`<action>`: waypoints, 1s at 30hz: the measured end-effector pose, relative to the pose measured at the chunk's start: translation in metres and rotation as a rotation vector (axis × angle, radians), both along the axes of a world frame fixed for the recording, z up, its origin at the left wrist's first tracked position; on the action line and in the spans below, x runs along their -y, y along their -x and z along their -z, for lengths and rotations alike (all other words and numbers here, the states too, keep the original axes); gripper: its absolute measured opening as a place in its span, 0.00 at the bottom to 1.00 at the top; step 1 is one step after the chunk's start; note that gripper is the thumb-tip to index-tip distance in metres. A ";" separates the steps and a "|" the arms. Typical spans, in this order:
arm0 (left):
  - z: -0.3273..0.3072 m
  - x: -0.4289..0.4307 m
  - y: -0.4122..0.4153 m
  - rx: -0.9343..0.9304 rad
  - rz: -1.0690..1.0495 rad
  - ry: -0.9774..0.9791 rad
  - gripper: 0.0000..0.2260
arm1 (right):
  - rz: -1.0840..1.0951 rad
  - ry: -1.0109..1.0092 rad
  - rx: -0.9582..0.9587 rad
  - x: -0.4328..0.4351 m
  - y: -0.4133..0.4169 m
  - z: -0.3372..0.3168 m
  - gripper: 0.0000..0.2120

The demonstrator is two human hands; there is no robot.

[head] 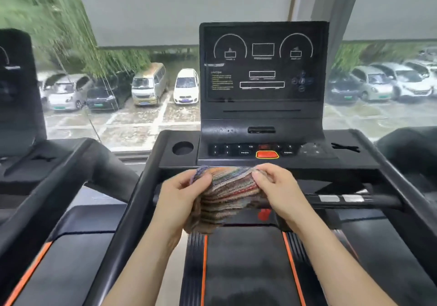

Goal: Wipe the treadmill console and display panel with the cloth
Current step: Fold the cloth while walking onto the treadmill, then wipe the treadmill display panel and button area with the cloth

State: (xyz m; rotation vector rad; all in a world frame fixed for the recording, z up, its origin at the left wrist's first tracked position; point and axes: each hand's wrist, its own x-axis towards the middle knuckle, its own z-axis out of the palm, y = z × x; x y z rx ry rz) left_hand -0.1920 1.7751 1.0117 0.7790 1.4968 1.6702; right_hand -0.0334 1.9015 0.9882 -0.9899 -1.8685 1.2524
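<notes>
I see a striped, multicoloured knitted cloth (228, 193) bunched at frame centre, its long axis running left to right, below the black treadmill console (267, 153) and dark display panel (262, 65). My left hand (183, 193) and right hand (277, 188) each pinch an end.

Treadmill console (359, 161): black deck, round cup recess (182, 148) on the left, thin dark object (345, 147) lying on the right tray, too blurred to identify.

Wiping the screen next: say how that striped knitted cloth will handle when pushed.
Probably floppy: the multicoloured striped knitted cloth sags in folds between the left hand and right hand. Likely light, since fingers pinch it. Its ribbed weave should grip, not slip.
</notes>
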 end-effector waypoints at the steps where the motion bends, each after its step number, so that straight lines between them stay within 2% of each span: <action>1: 0.003 -0.014 0.010 -0.038 -0.025 -0.011 0.05 | 0.004 0.038 -0.042 -0.013 0.010 0.003 0.11; 5: 0.017 -0.062 0.047 -0.121 -0.014 0.022 0.02 | 0.001 0.435 -0.256 -0.061 0.052 0.014 0.14; 7: 0.026 -0.088 0.062 -0.114 -0.023 0.070 0.03 | 0.050 0.489 -0.231 -0.081 0.071 0.020 0.15; 11: 0.040 -0.133 0.083 -0.196 -0.070 0.139 0.06 | 0.193 0.249 -0.019 -0.118 0.098 0.030 0.13; 14: 0.053 -0.162 0.099 -0.401 -0.120 0.221 0.09 | 0.317 -0.005 0.180 -0.145 0.116 0.040 0.09; 20: 0.077 -0.217 0.123 -0.687 -0.280 0.361 0.06 | 0.349 -0.472 0.519 -0.186 0.155 0.070 0.06; 24: 0.093 -0.242 0.129 -0.873 -0.340 0.476 0.05 | 0.173 -0.444 0.633 -0.190 0.170 0.089 0.03; 28: 0.111 -0.250 0.136 -1.069 -0.373 0.604 0.05 | -0.031 -0.571 0.719 -0.175 0.177 0.107 0.10; 30: 0.119 -0.249 0.136 -1.075 -0.281 0.567 0.07 | -0.121 -0.548 0.770 -0.167 0.181 0.117 0.19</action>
